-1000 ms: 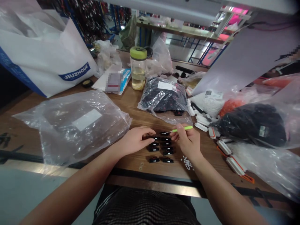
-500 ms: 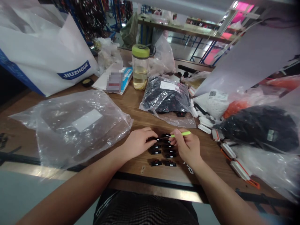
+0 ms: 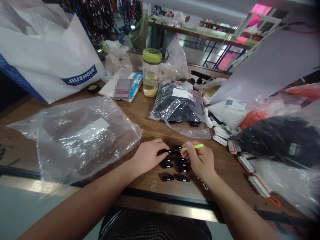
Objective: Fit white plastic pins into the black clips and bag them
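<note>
One crumpled clear plastic bag (image 3: pixel 82 153) lies at the left of the tabletop, its thin film looking light, limp and slippery. Just to its right is the person's left hand (image 3: pixel 150 155), thumb and fingers closed on a dark connector (image 3: pixel 163 152) above the wood, the end with pale dots showing beyond the fingertips. This piece looks small, light and stiff, likely hard plastic; the best hold is probably across its long sides near one end, as the hand has it, leaving the dotted face free. Its narrow body could twist in a loose pinch, and any fine clips on it might be fragile, so a firm but moderate squeeze seems enough. Below that hand, toward the bench edge, stands a column of similar black pieces (image 3: pixel 167 177), with a matching column (image 3: pixel 183 178) to its right. A thin-shafted tool with a yellow-green handle (image 3: pixel 199 146) spans the gap between the hands, its shaft pointing left at the held connector; whether the tip touches is too small to tell. Judging by its slim shape, the tool is light and rigid, best gripped on the handle near the shaft. There the right hand (image 3: pixel 202 158) pinches it between thumb and fingers. Small white bits (image 3: pixel 205 185) lie beside the right forearm.
</note>
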Demonstrator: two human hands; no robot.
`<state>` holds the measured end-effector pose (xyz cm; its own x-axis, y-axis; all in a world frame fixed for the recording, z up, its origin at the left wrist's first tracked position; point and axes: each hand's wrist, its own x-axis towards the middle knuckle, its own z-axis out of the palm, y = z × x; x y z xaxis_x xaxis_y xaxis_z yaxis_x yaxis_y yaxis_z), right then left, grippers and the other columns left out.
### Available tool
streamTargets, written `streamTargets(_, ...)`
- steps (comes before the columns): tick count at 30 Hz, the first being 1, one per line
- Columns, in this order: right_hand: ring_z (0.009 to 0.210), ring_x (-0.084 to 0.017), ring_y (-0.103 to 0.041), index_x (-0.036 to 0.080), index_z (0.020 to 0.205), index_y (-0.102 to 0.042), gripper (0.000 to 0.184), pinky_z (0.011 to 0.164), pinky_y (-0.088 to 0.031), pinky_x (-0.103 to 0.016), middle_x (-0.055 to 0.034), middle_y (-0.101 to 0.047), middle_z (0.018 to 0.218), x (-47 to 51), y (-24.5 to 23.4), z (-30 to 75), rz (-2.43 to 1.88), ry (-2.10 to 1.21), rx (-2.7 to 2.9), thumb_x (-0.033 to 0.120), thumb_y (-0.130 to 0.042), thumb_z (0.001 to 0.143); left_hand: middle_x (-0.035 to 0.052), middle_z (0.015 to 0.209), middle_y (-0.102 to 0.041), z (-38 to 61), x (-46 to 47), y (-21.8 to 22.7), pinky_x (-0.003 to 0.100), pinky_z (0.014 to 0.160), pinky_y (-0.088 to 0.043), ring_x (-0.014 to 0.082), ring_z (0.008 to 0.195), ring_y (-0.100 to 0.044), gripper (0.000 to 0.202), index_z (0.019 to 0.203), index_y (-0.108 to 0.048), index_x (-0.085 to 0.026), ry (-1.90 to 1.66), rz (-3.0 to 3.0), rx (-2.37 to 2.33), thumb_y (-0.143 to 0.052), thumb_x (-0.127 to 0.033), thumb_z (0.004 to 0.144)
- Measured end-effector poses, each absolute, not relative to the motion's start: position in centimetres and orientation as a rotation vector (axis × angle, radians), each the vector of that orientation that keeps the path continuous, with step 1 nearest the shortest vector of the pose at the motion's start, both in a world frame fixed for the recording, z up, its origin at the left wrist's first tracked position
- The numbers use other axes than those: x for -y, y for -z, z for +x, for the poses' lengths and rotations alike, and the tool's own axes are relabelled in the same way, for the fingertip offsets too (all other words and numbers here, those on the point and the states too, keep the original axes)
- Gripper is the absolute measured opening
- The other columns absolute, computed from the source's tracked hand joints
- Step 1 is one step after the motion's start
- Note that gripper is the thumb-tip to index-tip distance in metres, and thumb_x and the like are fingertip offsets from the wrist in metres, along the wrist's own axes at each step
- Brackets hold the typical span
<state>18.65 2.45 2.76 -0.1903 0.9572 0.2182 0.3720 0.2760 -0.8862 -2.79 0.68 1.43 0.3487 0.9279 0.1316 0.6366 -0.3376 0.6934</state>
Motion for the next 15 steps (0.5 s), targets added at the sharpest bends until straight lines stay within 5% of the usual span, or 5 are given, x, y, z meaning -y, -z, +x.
streamTargets(15,0.062,-0.013,-0.065,0.019,0.08,-0.062,0.021,0.062,-0.049,-0.025,-0.0017,-0.068,0.071,-1.7,-4.2,17.9,-0.985,-0.474,2.246,0.021,-0.051,0.098,0.001,0.094,-0.068,-2.8,-0.7,-1.2,0.029,0.077,-0.05,0.0166,0.084,-0.065,0.015,0.1,-0.071,-0.02,-0.758,2.018,-1.321,-0.068,-0.015,0.087)
